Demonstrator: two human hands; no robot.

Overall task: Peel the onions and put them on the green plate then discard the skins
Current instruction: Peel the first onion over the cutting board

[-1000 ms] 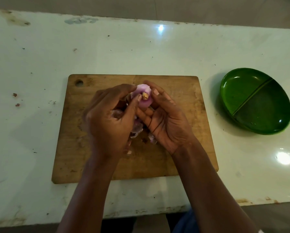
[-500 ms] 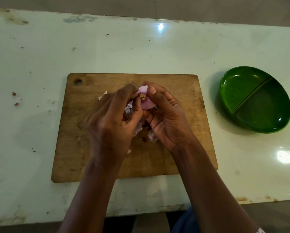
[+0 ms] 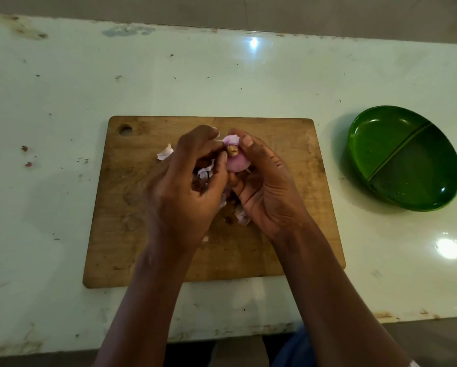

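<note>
Onion (image 3: 235, 162), pale purple with its brown root end facing up, is held between both my hands above the middle of a wooden cutting board (image 3: 132, 234).

Nearest to me, at six o'clock, my two bare forearms reach in over the edge of a pale counter (image 3: 63, 88), with a bit of blue cloth (image 3: 290, 348) showing below them.

My left hand (image 3: 185, 197) is curled tight, thumb and forefinger pinching the onion's left side beside the root. Some purple skin shows inside the curl of that hand, though I cannot tell whether it is gripped.

My right hand (image 3: 267, 192) cups the onion from below and from three o'clock, fingers wrapped under it and the thumb pressed near the top.

Loose skins (image 3: 241, 215) lie on the board under my hands, at six o'clock from the onion. One more skin piece (image 3: 165, 152) lies at ten o'clock from my left hand.

At three o'clock from the board, well apart from it, a green plate (image 3: 375, 144) with a ridge dividing it in two sits on the counter.
</note>
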